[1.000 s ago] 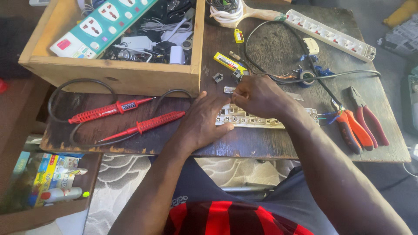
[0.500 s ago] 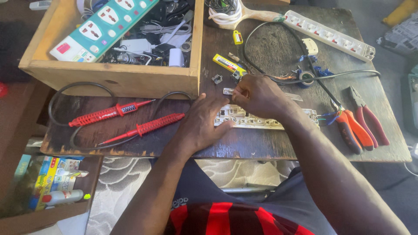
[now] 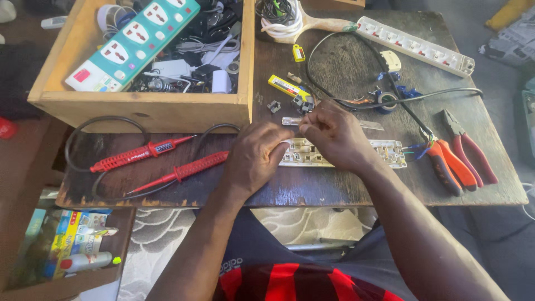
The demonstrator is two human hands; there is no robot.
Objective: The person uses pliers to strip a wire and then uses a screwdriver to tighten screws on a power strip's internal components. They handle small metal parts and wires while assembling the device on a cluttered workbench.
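Note:
An opened cream power strip (image 3: 384, 153) lies along the front of a dark wooden table (image 3: 334, 189), its inner contacts showing. My left hand (image 3: 257, 156) rests on its left end, fingers curled against the casing. My right hand (image 3: 334, 135) sits just right of it, fingertips pinched together over the strip's middle; whatever small part they pinch is hidden. The two hands touch at the fingertips.
Two red soldering irons (image 3: 139, 156) with black cords lie at the left. A wooden crate (image 3: 150, 108) holds a teal power strip (image 3: 134, 44) and wires. Red-handled pliers (image 3: 462, 156) lie at the right, a long white power strip (image 3: 415, 47) at the back, a yellow tester (image 3: 284, 85) between.
Both hands stay on the opened strip; only the fingers shifted slightly together over its middle. Nothing else on the table moved.

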